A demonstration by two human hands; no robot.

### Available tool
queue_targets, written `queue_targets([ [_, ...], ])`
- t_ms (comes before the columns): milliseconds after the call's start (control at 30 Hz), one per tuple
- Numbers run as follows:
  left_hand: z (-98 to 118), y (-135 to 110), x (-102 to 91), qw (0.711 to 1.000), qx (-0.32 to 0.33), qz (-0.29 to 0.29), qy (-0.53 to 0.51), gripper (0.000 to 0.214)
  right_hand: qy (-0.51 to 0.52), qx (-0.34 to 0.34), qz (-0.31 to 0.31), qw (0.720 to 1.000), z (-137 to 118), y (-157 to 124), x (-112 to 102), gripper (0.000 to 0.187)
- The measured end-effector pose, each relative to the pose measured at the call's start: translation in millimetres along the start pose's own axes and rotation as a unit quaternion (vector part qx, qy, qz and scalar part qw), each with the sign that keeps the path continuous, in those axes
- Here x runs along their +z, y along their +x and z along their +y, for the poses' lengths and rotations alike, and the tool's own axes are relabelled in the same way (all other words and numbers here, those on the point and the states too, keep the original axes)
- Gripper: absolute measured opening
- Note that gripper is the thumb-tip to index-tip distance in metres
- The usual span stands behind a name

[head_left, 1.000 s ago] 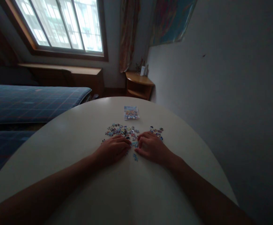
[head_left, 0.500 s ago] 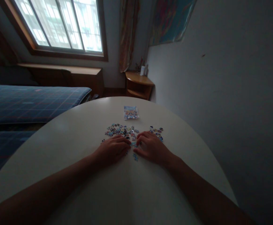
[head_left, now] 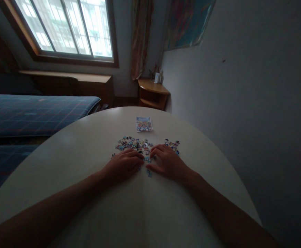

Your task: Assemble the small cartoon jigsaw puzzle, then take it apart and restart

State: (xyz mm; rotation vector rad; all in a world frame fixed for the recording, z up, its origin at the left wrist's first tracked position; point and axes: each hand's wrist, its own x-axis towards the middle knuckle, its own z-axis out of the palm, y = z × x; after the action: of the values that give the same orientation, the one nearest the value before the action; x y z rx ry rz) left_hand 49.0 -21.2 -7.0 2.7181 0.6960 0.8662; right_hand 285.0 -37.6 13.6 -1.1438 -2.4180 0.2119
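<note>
Small jigsaw puzzle pieces (head_left: 131, 142) lie in a loose heap on the white round table (head_left: 88, 137). My left hand (head_left: 124, 163) rests palm down at the heap's near edge, its fingers stretched to the right and lying close together. Facing it, my right hand (head_left: 167, 162) has its thumb and bent fingers apart. Between both sets of fingertips is a narrow cluster of bluish puzzle pieces (head_left: 147, 159); whether the fingertips press on it is too dim to tell. Another bluish bit of puzzle (head_left: 149, 173) lies just below my right thumb. What lies under the palms is hidden.
Beyond the heap lies a small printed picture sheet or packet (head_left: 144, 124). More puzzle pieces (head_left: 174, 144) are scattered behind my right hand. A plaid mattress (head_left: 36, 115) stands left of the table, a wooden corner shelf (head_left: 154, 86) behind it, and a wall (head_left: 217, 103) on the right.
Both hands stay almost still over the puzzle pieces. The whole view has shifted very slightly; nothing has visibly been picked up or put down.
</note>
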Motion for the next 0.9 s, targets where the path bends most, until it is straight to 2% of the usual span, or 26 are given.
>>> queue_targets([
  [367,0.2,0.2,-0.3,1.0,-0.007,-0.006,-0.004,0.019,0.015,-0.035,-0.015,0.999,7.0,-2.9,-5.8,0.025],
  [900,-1.5,-1.0,0.9,1.0,-0.009,-0.007,-0.001,0.019,-0.002,-0.009,-0.021,1.0,8.5,-2.7,-4.5,0.03],
])
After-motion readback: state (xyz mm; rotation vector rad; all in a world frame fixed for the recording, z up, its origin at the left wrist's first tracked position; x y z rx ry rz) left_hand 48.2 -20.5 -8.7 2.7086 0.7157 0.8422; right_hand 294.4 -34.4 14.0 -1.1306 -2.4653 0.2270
